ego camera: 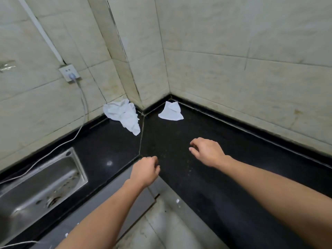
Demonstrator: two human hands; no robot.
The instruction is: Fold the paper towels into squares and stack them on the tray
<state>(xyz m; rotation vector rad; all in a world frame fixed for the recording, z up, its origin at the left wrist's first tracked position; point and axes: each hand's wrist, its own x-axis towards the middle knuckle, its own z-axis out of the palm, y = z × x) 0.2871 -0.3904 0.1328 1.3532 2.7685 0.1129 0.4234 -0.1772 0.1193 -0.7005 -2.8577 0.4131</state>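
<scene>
- Left hand [145, 170] and right hand [206, 151] hover, loosely curled, holding nothing.
- Crumpled paper towels [124, 115] at twelve o'clock on the table [197, 186] may fold crooked; tray apparently out of view.

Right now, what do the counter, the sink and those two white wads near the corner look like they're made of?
Counter: black polished stone, likely granite; it is speckled and mirrors a light spot.
Sink: stainless steel with a brushed finish; it has a grey metallic sheen and streaky reflections.
Larger wad and smaller wad: thin matte white paper, judging by the sharp crumples, though cloth cannot be ruled out.
</scene>
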